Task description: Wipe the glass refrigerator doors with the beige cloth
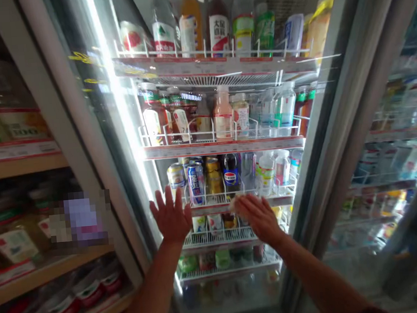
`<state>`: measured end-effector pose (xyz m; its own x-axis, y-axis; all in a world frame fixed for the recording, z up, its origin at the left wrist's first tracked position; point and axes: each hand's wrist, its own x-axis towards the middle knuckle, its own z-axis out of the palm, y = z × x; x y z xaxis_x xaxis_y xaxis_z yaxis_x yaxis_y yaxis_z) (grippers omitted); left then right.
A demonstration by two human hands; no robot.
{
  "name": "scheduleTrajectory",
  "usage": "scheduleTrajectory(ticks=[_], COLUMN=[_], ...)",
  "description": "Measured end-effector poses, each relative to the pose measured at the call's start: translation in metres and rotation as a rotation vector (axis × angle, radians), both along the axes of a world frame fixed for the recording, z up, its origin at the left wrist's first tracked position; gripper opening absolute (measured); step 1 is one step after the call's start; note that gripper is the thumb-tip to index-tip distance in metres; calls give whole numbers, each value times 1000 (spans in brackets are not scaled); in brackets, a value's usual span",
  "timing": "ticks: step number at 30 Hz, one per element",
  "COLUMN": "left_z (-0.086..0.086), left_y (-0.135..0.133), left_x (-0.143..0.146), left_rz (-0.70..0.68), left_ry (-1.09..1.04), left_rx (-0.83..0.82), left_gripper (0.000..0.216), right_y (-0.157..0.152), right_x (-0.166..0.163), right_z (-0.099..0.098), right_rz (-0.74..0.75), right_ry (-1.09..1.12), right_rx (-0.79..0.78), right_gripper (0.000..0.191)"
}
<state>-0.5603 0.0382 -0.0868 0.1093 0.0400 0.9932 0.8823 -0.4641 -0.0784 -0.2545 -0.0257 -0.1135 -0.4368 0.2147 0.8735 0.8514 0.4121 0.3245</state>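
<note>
The glass door (231, 166) of a lit drinks cooler stands in front of me, with reflections across it. My left hand (172, 215) is raised with its fingers spread, palm toward the glass, and holds nothing. To the right, my right hand (259, 218) lies slanted and flat, fingers together and pointing left. A pale, soft-looking cloth (233, 204) shows at its fingertips; the rest is hidden under the hand. Whether either palm touches the glass I cannot tell for sure. Behind the hands stand drink cans (196, 183) and a dark cola bottle (231, 171).
Wire shelves with red-edged label strips (224, 148) hold bottles. A bright light strip (115, 91) runs down the cooler's left side. Wooden shelves (19, 165) with bottles are on the left. A metal door frame (346, 105) and another stocked cooler (398, 159) are on the right.
</note>
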Motion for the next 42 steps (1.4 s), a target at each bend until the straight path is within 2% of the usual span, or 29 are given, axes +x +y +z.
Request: scheduleTrajectory(ticks=[1,4,6,7,9,12,14,16,18,20,22,24,26,28,31,32,33,35,37,39,40,42], left_z=[-2,-4,4,13,38,87,115,130,135,132,128,126,125,125,125,125,125,124,124,124,125,125], left_y=[0,-5,-12,-16,-23,-25,-21,-14,-8,-5,-4,-4,-5,-5,-5,-5,-4,-4,-4,-3,-2,-2], left_x=[0,0,1,3,8,20,28,34,38,40,40,39,39,40,42,42,42,42,40,39,39,39], left_rz=[6,15,22,26,24,10,-5,-20,-23,-19,-28,-44,-50,-50,-60,-64,-70,-81,-92,-91,-88,-83], left_ry=[-2,-15,-37,-51,-54,32,113,173,202,195,180,177,181,176,157,151,147,146,151,150,150,146], left_rx=[-1,-27,-34,-11,65,144,127,96,75,72,56,35,42,58,71,66,61,47,38,34,39,46], left_gripper=[68,62,56,53,48,46,48,53,58,62,66,69,72,73,72,71,71,70,70,69,68,67], right_y=[1,10,14,13,8,0,1,7,13,16,12,5,0,1,9,12,13,12,7,3,3,6], right_x=[11,42,42,34,9,-16,-11,7,21,21,10,-3,-4,10,34,36,33,18,-2,-11,-9,5], right_z=[18,86,112,113,98,70,74,95,113,110,86,57,45,60,102,110,113,101,79,70,74,96], right_rz=[-32,-124,-142,-137,-94,-10,-6,-39,-61,-38,12,65,78,45,-26,-38,-43,-34,12,43,42,10], right_ry=[67,397,484,479,383,56,9,170,383,490,394,130,-22,64,403,468,501,454,260,55,36,164], right_rx=[40,269,317,283,178,42,69,176,287,334,279,169,84,85,242,290,314,283,190,84,63,102], right_gripper=[76,70,69,71,78,77,76,73,70,71,74,77,78,77,75,74,75,76,77,79,80,81])
